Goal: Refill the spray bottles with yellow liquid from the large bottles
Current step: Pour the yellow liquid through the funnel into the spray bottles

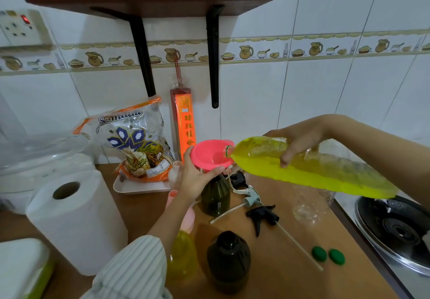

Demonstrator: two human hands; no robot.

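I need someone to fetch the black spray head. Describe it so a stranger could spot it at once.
Start at the brown wooden counter, between the stove on the right and the dark bottle under the pink funnel. The black spray head lies on its side there, a long pale tube trailing toward two green caps. Its neighbour behind it is pale grey-green.

Funnel (210, 154) on spray bottle (215, 196); caps (328, 255) right.
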